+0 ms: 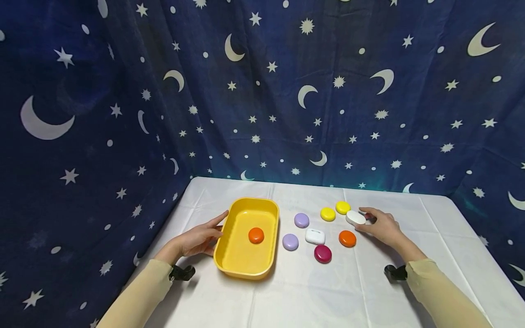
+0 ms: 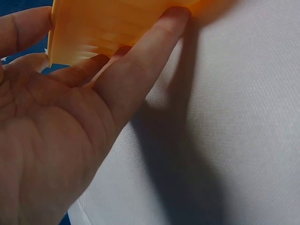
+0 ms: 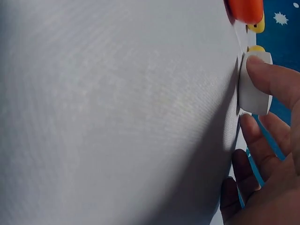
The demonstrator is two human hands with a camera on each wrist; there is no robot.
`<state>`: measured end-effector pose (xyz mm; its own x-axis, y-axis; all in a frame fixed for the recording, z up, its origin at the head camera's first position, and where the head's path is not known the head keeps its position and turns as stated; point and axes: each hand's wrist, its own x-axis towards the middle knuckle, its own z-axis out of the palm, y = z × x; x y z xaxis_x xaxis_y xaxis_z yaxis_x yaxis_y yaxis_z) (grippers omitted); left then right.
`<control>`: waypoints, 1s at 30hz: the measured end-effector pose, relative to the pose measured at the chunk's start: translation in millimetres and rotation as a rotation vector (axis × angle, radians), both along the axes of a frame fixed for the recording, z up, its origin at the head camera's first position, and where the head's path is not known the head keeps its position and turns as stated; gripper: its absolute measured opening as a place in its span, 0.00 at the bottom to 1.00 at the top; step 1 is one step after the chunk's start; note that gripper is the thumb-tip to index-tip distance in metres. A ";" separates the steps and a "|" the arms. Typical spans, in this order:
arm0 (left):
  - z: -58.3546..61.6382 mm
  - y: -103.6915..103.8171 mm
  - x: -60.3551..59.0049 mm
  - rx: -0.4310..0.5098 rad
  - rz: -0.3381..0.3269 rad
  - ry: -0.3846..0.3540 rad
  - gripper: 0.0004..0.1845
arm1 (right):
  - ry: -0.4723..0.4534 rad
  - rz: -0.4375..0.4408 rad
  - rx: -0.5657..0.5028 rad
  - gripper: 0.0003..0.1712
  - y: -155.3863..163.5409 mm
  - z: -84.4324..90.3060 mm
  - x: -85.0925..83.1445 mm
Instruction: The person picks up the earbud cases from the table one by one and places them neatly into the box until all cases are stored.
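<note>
- Right hand (image 1: pixel 381 225): thumb and fingers pinch a white oval case (image 1: pixel 355 217) that lies on the surface (image 1: pixel 328 296). The right wrist view confirms the thumb on its top face, with the other fingers at or under its far side.
- Left hand (image 1: pixel 201 239): fingers straight and spread, pressed against the outer wall of the yellow tray (image 1: pixel 229 269). It steadies the tray and grips nothing.
- Risk, slip: the white oval case looks smooth and rounded. A pinch this shallow could let it squirt out and roll toward the yellow discs (image 1: pixel 334 211) just beside it.
- Risk, knock-on: an orange disc (image 1: pixel 347 238) sits near the right hand, on the tray side. A low sweep of the wrist would likely shove it into the magenta disc (image 1: pixel 322 253) or the second white case (image 1: pixel 315 236).
- Risk, tray: it is held by pressure on one side only, so a hard bump on the opposite rim could skid it. One orange disc (image 1: pixel 256 235) lies inside it.
- Open room: the two purple discs (image 1: pixel 295 231) and the second white case fill the ground between right hand and tray. Free passage lies above them.
- Edges: the surface's front half is open. The starry curtain (image 1: pixel 262 91) closes off the back and left sides.
</note>
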<state>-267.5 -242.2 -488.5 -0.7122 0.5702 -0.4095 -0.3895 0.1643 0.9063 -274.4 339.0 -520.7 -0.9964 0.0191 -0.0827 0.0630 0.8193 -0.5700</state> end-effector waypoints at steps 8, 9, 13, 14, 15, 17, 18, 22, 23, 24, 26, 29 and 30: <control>-0.3 -0.6 -1.5 0.004 -0.006 -0.005 0.41 | 0.006 -0.002 -0.011 0.47 1.6 -0.5 0.1; -0.3 -0.6 -1.6 0.004 -0.007 -0.006 0.41 | 0.007 -0.004 -0.011 0.47 1.6 -0.6 0.3; 0.0 0.1 -1.4 0.000 -0.006 -0.005 0.41 | 0.013 -0.009 -0.009 0.46 1.2 -0.4 1.0; 0.1 0.3 -1.2 -0.003 -0.005 -0.005 0.41 | 0.014 -0.011 -0.007 0.46 0.9 -0.3 1.2; 0.3 0.5 -1.1 -0.005 -0.003 -0.006 0.41 | 0.014 -0.010 -0.007 0.46 0.7 -0.1 1.5; 0.7 0.5 -0.7 -0.004 -0.001 -0.008 0.41 | 0.015 -0.011 -0.006 0.45 -0.4 0.7 1.5; 0.8 0.6 -0.6 -0.005 -0.001 -0.004 0.41 | 0.016 -0.015 -0.008 0.44 -0.8 1.5 1.8; 1.7 1.3 -0.4 0.001 -0.007 0.005 0.40 | 0.022 -0.024 -0.016 0.40 -1.6 3.2 3.5; 2.1 1.5 -0.2 0.000 -0.007 0.008 0.40 | 0.024 -0.027 -0.017 0.39 -1.7 3.9 4.3; 2.3 1.6 -0.1 0.000 -0.008 0.010 0.40 | 0.024 -0.029 -0.022 0.39 -1.7 4.2 5.0; 2.6 1.6 0.3 0.000 -0.008 0.010 0.40 | 0.027 -0.027 -0.031 0.38 -2.0 5.7 6.3; 2.8 1.2 0.9 0.001 -0.008 0.009 0.40 | 0.052 -0.015 -0.046 0.37 -2.2 9.4 7.5; 2.6 1.0 0.9 0.001 -0.008 0.008 0.40 | 0.061 -0.007 -0.052 0.37 -2.2 10.8 7.6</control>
